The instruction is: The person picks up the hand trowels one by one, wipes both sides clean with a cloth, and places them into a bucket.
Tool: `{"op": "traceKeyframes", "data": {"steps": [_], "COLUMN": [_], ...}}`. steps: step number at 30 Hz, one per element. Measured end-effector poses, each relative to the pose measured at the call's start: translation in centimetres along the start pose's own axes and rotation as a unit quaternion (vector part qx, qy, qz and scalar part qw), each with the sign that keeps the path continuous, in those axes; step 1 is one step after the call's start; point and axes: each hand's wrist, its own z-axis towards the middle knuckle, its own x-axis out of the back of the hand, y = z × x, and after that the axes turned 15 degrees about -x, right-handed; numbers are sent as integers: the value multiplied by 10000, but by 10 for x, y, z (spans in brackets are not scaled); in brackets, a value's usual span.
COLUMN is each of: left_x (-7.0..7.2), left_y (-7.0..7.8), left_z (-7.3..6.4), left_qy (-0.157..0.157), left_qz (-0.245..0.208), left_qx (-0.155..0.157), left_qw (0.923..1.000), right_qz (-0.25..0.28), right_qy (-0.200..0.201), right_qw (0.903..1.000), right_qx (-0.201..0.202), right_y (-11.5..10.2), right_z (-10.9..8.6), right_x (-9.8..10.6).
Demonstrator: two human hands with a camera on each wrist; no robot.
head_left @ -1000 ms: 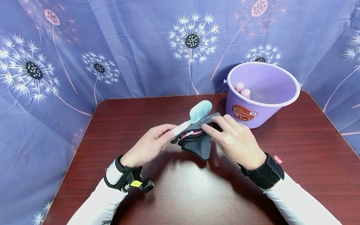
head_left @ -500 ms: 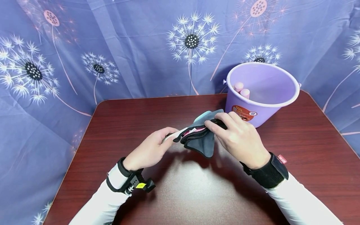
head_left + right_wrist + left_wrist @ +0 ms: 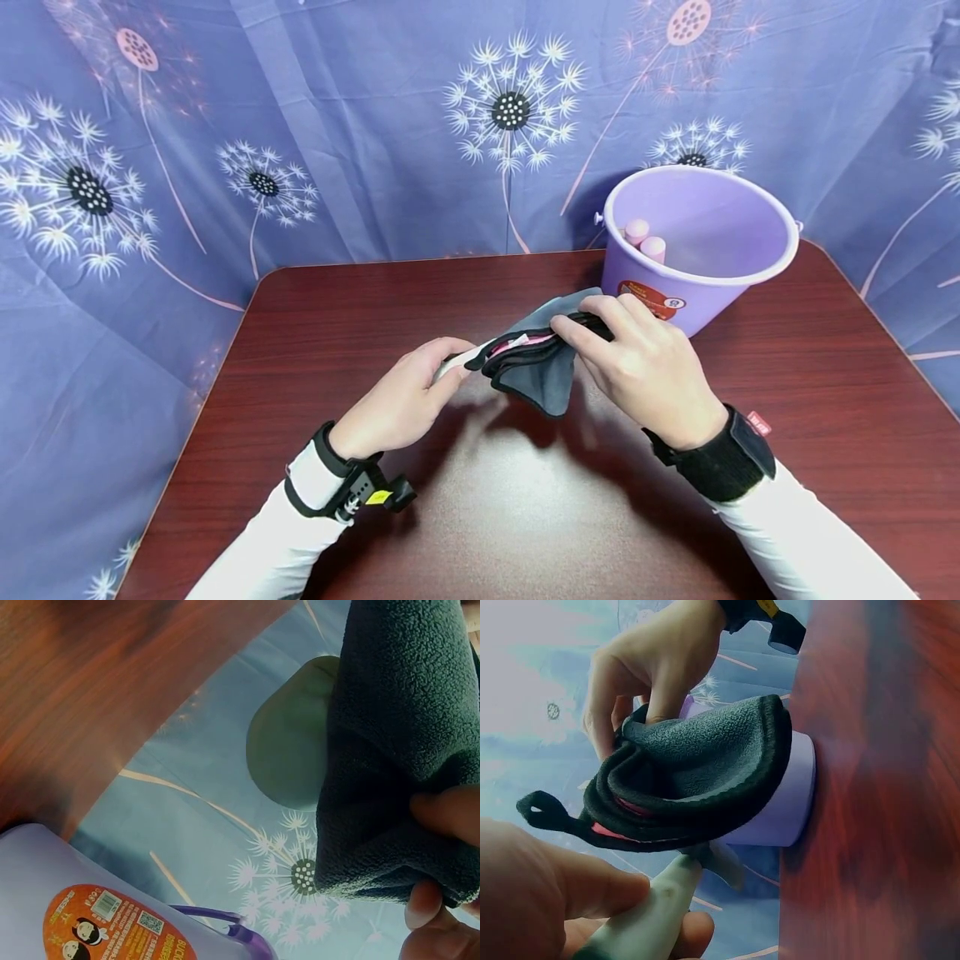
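In the head view my left hand [image 3: 397, 392] holds a tool by its white handle [image 3: 649, 919], thumb on one side and fingers beneath. The tool's rounded light-blue head [image 3: 289, 739] shows past the cloth's edge in the right wrist view. My right hand [image 3: 645, 367] pinches a folded grey fleecy cloth [image 3: 543, 383] with black edging, pink inner layers and a hanging loop [image 3: 544, 810]. From the head camera, the cloth hides most of the tool's head. Whether cloth and tool touch, I cannot tell.
Close behind my right hand, a lilac bucket [image 3: 720, 296] with an orange label stands at the table's back right. Two pink rounded ends [image 3: 654, 248] show inside it. A blue dandelion-print curtain [image 3: 375, 133] hangs behind the dark red-brown table [image 3: 322, 308].
The tool's light-blue head, in plain sight earlier, has turned and slipped mostly behind the cloth. My right hand and the cloth have shifted slightly right and up.
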Motion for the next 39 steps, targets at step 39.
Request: {"op": "traceKeyframes", "data": {"steps": [39], "left_x": [53], "left_y": [14], "left_z": [-12], "left_qy": [252], "left_qz": [-478], "left_qx": [329], "left_qw": [9980], "right_qz": [-199], "right_qy": [57], "right_qw": [9959], "right_qx": [-877], "right_y": [35], "right_z": [-7], "right_x": [-6]}}
